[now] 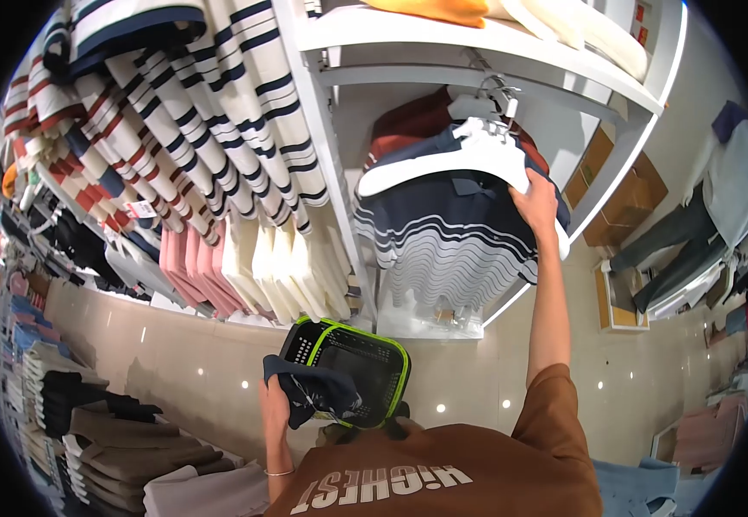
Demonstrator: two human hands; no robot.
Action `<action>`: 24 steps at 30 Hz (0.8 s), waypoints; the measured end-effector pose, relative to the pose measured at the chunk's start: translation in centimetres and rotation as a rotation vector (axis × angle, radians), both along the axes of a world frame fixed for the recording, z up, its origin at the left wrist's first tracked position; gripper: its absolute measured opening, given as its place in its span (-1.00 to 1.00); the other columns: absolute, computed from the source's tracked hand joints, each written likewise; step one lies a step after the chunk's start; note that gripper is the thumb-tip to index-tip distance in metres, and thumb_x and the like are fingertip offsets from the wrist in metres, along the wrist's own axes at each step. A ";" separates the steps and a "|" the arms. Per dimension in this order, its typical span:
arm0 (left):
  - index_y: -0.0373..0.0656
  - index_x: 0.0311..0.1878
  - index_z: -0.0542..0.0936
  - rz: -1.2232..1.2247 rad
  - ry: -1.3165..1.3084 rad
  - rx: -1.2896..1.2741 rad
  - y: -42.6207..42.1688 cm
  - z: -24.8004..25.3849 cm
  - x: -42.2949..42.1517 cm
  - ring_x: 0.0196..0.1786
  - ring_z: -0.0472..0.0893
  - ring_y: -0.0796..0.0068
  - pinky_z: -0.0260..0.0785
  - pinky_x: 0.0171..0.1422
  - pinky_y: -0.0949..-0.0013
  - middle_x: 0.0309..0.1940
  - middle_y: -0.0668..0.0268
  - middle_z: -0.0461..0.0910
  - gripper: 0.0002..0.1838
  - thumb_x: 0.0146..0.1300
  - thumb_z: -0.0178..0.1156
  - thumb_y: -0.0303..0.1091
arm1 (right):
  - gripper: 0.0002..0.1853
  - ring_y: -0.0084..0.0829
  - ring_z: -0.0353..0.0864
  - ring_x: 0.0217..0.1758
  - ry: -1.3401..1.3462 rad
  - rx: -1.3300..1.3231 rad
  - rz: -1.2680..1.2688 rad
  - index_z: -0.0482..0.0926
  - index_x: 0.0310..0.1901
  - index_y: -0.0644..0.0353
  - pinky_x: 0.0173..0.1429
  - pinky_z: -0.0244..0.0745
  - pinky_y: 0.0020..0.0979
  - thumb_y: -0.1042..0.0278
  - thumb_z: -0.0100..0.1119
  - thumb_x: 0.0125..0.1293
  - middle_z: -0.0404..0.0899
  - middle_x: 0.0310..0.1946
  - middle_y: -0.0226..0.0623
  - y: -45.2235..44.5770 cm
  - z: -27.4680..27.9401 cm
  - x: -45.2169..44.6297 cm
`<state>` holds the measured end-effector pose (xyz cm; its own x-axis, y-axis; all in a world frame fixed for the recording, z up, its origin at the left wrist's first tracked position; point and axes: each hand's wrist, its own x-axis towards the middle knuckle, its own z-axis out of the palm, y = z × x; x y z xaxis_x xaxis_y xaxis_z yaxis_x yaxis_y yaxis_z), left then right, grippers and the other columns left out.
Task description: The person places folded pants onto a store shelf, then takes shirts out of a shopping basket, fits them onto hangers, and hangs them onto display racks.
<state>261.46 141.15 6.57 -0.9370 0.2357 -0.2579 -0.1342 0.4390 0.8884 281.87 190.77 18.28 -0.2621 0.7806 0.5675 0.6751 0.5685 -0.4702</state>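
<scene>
My right hand [536, 202] is closed around the right end of a white hanger [443, 164] at the rack. Behind that hanger hangs a navy and white striped knit top [456, 224], with dark red garments [412, 125] further back. At the lower left, my left hand [276, 405] holds a bunched dark navy garment [315, 383] over the left side of a black basket with a green rim [395, 366].
Striped garments [219, 112] hang at the upper left, above pink [197, 267] and cream ones [292, 267]. A white shelf [468, 43] runs over the rack. Folded clothes [124, 448] lie at the lower left. A mannequin [679, 233] stands at the right.
</scene>
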 end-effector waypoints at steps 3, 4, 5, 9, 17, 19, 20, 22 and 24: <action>-0.44 -0.07 0.41 0.015 0.011 0.050 -1.5 -1.4 -1.5 -0.14 0.47 0.19 0.26 0.03 0.28 -0.21 -0.01 0.49 -0.52 0.30 -0.18 -0.12 | -0.63 -0.09 0.59 -0.21 0.158 0.000 0.119 0.55 -0.15 0.20 -0.12 0.44 -0.23 0.29 0.27 -0.04 0.60 -0.33 -0.01 -0.8 0.0 0.1; -0.44 -0.07 0.42 0.002 0.030 0.067 -2.1 -2.2 -2.3 -0.13 0.48 0.20 0.26 0.03 0.28 -0.21 0.00 0.49 -0.52 0.30 -0.18 -0.12 | -0.60 -0.18 0.62 -0.24 0.206 -0.003 0.165 0.55 -0.11 0.23 -0.12 0.45 -0.30 0.29 0.28 -0.03 0.61 -0.35 -0.02 -1.2 0.0 0.3; -0.44 -0.07 0.42 -0.009 0.045 0.083 -2.3 -2.0 -2.5 -0.13 0.48 0.21 0.27 0.02 0.29 -0.21 0.01 0.49 -0.53 0.30 -0.18 -0.13 | -0.59 -0.29 0.61 -0.28 0.254 -0.073 0.180 0.54 -0.09 0.29 -0.13 0.44 -0.35 0.31 0.29 -0.02 0.62 -0.33 -0.10 -2.1 -0.1 0.7; -0.37 0.08 0.40 -0.027 -0.021 0.112 -1.5 2.9 -2.3 -0.02 0.47 0.33 0.26 0.12 0.35 -0.04 0.11 0.48 -0.52 0.32 -0.15 -0.13 | -0.59 -0.52 0.52 -0.40 0.439 -0.393 0.320 0.53 -0.14 0.36 -0.27 0.41 -0.47 0.40 0.36 -0.05 0.59 -0.37 -0.33 -7.9 -2.2 3.2; -0.48 -0.37 0.46 -0.004 0.162 -0.019 -2.1 2.1 -7.7 -0.43 0.43 0.38 0.30 -0.28 0.28 -0.50 0.03 0.45 -0.59 0.19 0.04 -0.17 | -0.51 -0.53 0.41 -0.61 0.709 -1.071 0.426 0.46 -0.12 0.31 -0.57 0.30 -0.50 0.39 0.43 -0.12 0.48 -0.52 -0.34 -23.6 -10.5 7.9; -0.47 -0.44 0.44 -0.116 0.142 -0.023 -2.3 2.6 -9.4 -0.51 0.37 0.47 0.29 -0.36 0.29 -0.63 0.10 0.40 -0.59 0.16 0.09 -0.17 | -0.50 -0.54 0.40 -0.62 0.678 -1.157 0.421 0.45 -0.11 0.31 -0.59 0.28 -0.51 0.39 0.43 -0.11 0.48 -0.53 -0.34 -26.7 -11.2 7.9; -0.47 -0.46 0.43 -0.130 0.147 -0.026 -2.6 2.5 -10.1 -0.52 0.34 0.50 0.28 -0.38 0.29 -0.66 0.13 0.37 -0.59 0.16 0.09 -0.19 | -0.50 -0.53 0.41 -0.62 0.652 -1.180 0.422 0.45 -0.11 0.31 -0.60 0.28 -0.52 0.38 0.43 -0.11 0.48 -0.53 -0.34 -28.1 -11.5 7.5; -0.48 -0.50 0.42 -0.160 0.162 -0.021 -2.8 2.4 -11.3 -0.56 0.29 0.56 0.27 -0.43 0.31 -0.73 0.19 0.30 -0.61 0.15 0.10 -0.22 | -0.51 -0.54 0.43 -0.60 0.561 -1.202 0.444 0.46 -0.11 0.31 -0.59 0.29 -0.52 0.36 0.44 -0.10 0.49 -0.53 -0.34 -30.2 -11.6 6.0; -0.48 -0.45 0.45 -0.199 0.153 -0.025 -3.1 3.2 -12.0 -0.55 0.37 0.51 0.29 -0.40 0.30 -0.70 0.11 0.36 -0.65 0.13 0.12 -0.26 | -0.53 -0.56 0.44 -0.59 0.433 -1.204 0.479 0.49 -0.13 0.31 -0.58 0.31 -0.52 0.34 0.44 -0.09 0.50 -0.53 -0.35 -32.2 -11.7 3.6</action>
<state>249.45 138.03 9.80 -0.9013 0.4147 -0.1251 0.0922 0.4658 0.8801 285.51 158.61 6.62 -0.6202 0.7298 -0.2875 0.2028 -0.2048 -0.9576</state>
